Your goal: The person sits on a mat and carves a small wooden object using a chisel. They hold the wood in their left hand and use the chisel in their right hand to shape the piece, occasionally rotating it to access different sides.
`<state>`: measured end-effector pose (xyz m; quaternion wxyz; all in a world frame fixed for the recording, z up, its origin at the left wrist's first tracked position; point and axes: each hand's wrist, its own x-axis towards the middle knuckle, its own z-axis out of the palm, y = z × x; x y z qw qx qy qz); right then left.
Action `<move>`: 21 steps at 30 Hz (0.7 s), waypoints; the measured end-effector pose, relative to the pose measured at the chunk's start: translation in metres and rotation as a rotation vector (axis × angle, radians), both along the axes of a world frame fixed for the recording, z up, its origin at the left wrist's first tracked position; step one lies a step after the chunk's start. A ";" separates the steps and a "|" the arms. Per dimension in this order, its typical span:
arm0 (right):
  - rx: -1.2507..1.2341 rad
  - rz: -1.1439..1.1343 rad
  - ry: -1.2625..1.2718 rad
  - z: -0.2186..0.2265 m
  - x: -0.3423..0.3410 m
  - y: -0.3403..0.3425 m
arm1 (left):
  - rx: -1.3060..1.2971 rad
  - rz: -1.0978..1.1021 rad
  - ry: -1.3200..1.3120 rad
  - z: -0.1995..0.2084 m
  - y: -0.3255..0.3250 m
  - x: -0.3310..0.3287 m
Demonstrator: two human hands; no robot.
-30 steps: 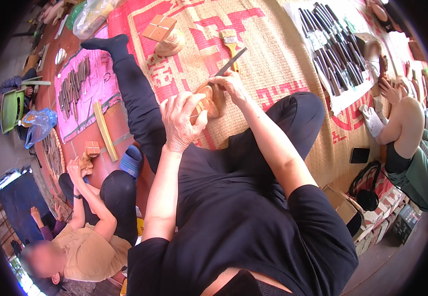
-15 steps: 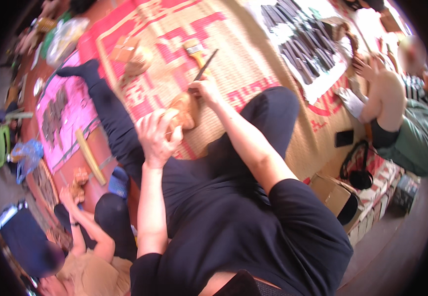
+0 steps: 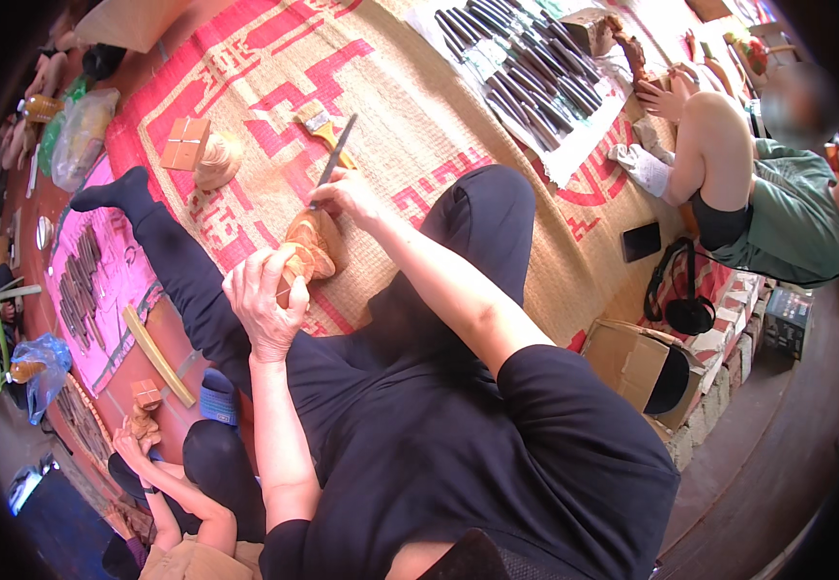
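Left grip (image 3: 263,295) and right grip (image 3: 347,196) meet at a carved wooden piece (image 3: 319,244)

The left grip curls around the lower-left end of the carved wooden piece, thumb on one side and fingers on the other. The right grip pinches a long dark tool (image 3: 338,145) close to its lower end, just beside the upper end of the carving; the tool's free end slants up and to the right. The fingers cover its near tip, so I cannot tell whether it touches the wood. The carving is in front of the person's lap, over a woven mat (image 3: 410,121) patterned in red; whether it rests on the mat is unclear.

Just beyond the tool lies a flat brush (image 3: 321,124) with a yellow handle. To its left, a rounded pale wooden carving (image 3: 218,159) sits against a squared block (image 3: 185,143) tied with white string.

Farther out at the upper right, rows of dark rod-like tools (image 3: 535,77) cover a white sheet (image 3: 566,166). A black phone (image 3: 641,242) lies near the mat's right edge. On the left, more tools (image 3: 81,290) lie on a pink sheet (image 3: 132,256), near a yellowish wooden strip (image 3: 158,358). At the lower left, a co-worker's hands (image 3: 132,452) hold another carving (image 3: 143,421).
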<state>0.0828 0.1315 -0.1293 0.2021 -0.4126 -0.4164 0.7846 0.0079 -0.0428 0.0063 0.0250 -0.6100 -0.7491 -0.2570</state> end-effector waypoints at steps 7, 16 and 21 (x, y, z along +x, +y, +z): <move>-0.088 -0.060 -0.100 -0.015 0.001 0.005 | 0.006 -0.010 -0.012 0.000 0.003 -0.003; -0.058 -0.083 -0.010 -0.015 0.000 -0.004 | -0.006 -0.001 -0.015 0.000 0.008 -0.005; -0.123 -0.067 0.030 -0.011 0.001 -0.001 | -0.008 0.023 -0.027 0.000 0.004 -0.004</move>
